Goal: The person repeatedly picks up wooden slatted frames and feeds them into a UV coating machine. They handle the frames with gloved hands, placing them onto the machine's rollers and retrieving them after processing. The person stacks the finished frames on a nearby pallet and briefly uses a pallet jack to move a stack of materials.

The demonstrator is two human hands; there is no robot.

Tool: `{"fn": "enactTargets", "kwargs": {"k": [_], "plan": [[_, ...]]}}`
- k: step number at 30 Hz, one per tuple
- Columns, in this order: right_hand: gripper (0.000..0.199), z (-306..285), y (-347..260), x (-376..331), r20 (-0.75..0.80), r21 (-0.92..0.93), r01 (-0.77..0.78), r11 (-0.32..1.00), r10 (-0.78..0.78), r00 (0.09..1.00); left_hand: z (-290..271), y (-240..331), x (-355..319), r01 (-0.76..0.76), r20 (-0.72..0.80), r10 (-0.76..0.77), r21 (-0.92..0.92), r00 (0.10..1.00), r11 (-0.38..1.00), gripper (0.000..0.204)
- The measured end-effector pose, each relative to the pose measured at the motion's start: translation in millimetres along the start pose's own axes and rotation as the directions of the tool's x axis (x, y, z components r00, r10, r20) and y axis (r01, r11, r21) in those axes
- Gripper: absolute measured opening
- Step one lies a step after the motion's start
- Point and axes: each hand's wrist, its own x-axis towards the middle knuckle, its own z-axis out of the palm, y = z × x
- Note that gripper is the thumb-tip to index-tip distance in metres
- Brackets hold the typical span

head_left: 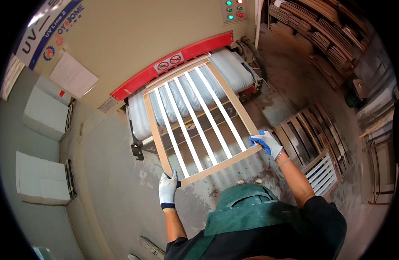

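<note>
Conveyor: wide pale grey ribbed roller bed [234, 69] at mouth of beige machine, under long red guard bar [173, 63].
On conveyor: far end of light wooden rectangular frame with 5 white slats [195, 117] resting on ribbed surface, near end out past edge.
Floor: grey stained concrete floor [117, 173], blotchy and worn.
On floor, right: stack of flat wooden slatted frames [301, 136] lying near conveyor; smaller white slatted panel [324, 174] just beside stack.
On floor, far right: piled curved brown wooden parts [325, 39].
</note>
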Motion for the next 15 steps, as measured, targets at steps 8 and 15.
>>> {"fn": "enactTargets", "kwargs": {"k": [8, 15], "plan": [[0.036, 3.3, -7.4, 2.8, -0.054, 0.243, -0.039, 0.969, 0.054, 0.997, -1.9, 8.0, 43.4, 0.071, 0.025, -0.068, -0.155, 0.997, 0.985, 0.046], [0.032, -69.3, 77.6, -83.8, -0.262, 0.378, -0.091, 0.921, 0.200, 0.944, 16.7, -41.1, 89.4, 0.068, 0.073, -0.045, -0.352, 0.996, 0.933, 0.055]]}}
